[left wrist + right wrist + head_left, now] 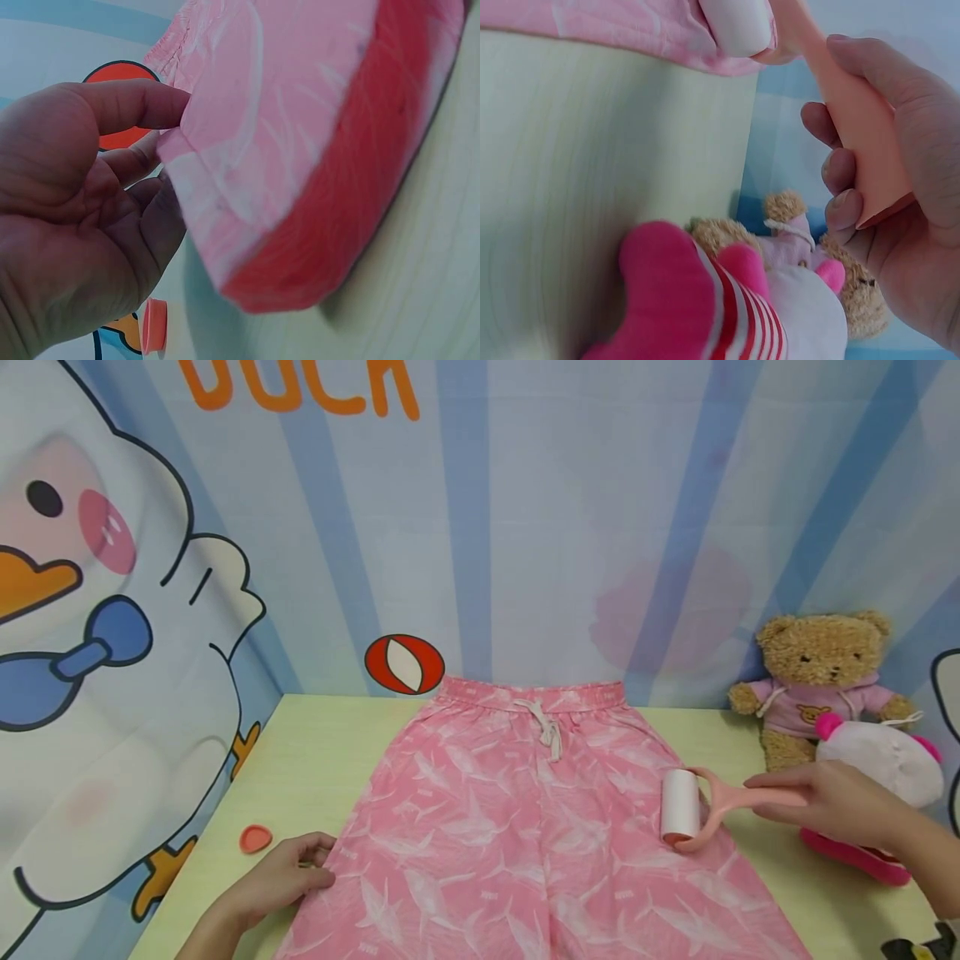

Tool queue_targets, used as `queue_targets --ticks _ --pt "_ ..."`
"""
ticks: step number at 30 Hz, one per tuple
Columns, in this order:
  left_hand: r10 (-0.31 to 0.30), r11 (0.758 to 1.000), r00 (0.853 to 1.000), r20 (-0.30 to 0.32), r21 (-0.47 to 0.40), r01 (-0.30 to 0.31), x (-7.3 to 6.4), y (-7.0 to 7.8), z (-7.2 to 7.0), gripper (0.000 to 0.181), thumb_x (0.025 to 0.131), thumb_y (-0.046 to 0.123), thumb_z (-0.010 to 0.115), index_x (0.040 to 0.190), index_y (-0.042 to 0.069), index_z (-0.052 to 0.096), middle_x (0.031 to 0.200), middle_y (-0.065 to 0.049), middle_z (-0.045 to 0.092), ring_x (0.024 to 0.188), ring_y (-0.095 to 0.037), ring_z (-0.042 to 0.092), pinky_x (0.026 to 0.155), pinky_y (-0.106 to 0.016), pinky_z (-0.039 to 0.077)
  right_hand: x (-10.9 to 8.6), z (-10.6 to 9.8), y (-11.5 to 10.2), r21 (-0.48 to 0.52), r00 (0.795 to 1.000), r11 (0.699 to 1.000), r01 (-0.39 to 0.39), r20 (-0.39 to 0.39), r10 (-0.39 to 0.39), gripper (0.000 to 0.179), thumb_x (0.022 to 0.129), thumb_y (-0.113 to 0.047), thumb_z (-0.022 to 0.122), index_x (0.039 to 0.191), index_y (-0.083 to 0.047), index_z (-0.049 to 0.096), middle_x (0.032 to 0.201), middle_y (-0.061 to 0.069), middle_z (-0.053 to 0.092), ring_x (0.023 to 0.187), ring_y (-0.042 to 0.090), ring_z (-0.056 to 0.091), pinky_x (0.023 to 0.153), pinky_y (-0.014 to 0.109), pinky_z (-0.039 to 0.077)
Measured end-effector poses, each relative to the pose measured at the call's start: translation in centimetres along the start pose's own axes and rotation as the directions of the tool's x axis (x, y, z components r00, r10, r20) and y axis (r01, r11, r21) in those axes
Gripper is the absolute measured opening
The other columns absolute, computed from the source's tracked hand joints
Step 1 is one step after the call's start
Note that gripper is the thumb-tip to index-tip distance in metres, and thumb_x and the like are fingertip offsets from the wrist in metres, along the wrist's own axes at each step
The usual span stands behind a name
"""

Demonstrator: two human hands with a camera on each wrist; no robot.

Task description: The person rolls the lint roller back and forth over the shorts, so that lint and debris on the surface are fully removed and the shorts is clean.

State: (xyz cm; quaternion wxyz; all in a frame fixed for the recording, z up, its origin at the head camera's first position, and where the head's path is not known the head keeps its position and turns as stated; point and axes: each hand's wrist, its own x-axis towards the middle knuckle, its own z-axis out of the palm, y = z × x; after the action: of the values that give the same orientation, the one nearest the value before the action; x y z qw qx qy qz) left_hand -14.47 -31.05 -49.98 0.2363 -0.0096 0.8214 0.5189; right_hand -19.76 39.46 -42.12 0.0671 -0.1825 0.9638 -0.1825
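Right hand (847,797) curls round lint roller (680,806); left hand (277,872) pinches pink garment (480,827).

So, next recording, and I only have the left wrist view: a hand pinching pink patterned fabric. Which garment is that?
Observer: Pink drawstring pants; the head view shows the cord tied at the front.
Operator: And what does the other hand have?
Observer: The right hand grips a peach lint roller.
Operator: Any toys beyond that hand?
Observer: Yes, a hoodie-wearing teddy bear, partly hidden behind a pink-and-white plush toy.
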Motion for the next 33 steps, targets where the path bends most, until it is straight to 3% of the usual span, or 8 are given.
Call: queue_targets --ticks 5,10,18,24,33 --pt "0.003 1.000 1.000 -0.001 0.001 -0.003 -0.1 0.0 0.0 0.039 0.092 0.005 0.069 0.128 -0.008 0.058 0.099 -0.010 0.061 0.090 -0.024 0.059 0.072 -0.034 0.052 0.8 1.0 -0.4 0.081 0.994 0.992 0.097 -0.066 -0.091 0.032 0.092 -0.036 0.079 0.118 -0.018 0.079 0.086 -0.020 0.068 0.064 0.002 0.050 0.058 0.027 0.044" --pt "0.010 1.000 1.000 0.006 -0.003 -0.010 -0.1 0.0 0.0 0.038 0.093 0.005 0.068 0.128 -0.008 0.058 0.099 -0.010 0.061 0.090 -0.024 0.059 0.071 -0.033 0.052 1.7 2.3 -0.9 0.078 0.979 0.983 0.166 -0.133 -0.155 0.030 0.089 -0.034 0.082 0.116 -0.022 0.080 0.088 -0.022 0.069 0.069 0.000 0.052 0.060 0.027 0.044" --pt "0.002 1.000 1.000 -0.004 0.001 -0.002 -0.1 0.1 0.0 0.039 0.092 0.005 0.068 0.128 -0.008 0.059 0.100 -0.010 0.061 0.090 -0.024 0.059 0.071 -0.034 0.052 3.2 3.7 -2.8 0.091 0.979 0.981 0.173 -0.130 -0.160 0.031 0.090 -0.038 0.081 0.119 -0.025 0.079 0.103 -0.012 0.074 0.083 0.000 0.063 0.065 0.029 0.049" --pt "-0.005 1.000 1.000 -0.009 0.005 0.005 -0.1 0.1 0.1 0.039 0.092 0.004 0.069 0.127 -0.008 0.059 0.101 -0.010 0.061 0.091 -0.024 0.059 0.072 -0.035 0.053 4.3 4.7 -4.2 0.138 0.977 0.972 0.188 -0.124 -0.172 0.031 0.092 -0.038 0.079 0.119 -0.023 0.079 0.103 -0.012 0.073 0.081 0.001 0.062 0.066 0.029 0.051" --pt "-0.008 1.000 1.000 -0.018 0.017 0.008 -0.1 0.1 0.1 0.038 0.092 0.005 0.069 0.127 -0.007 0.059 0.100 -0.010 0.061 0.092 -0.024 0.058 0.073 -0.035 0.052 6.1 5.4 -6.3 0.089 0.946 0.955 0.281 -0.191 -0.261 0.028 0.089 -0.034 0.083 0.114 -0.023 0.080 0.104 -0.012 0.075 0.091 0.006 0.067 0.074 0.033 0.054"
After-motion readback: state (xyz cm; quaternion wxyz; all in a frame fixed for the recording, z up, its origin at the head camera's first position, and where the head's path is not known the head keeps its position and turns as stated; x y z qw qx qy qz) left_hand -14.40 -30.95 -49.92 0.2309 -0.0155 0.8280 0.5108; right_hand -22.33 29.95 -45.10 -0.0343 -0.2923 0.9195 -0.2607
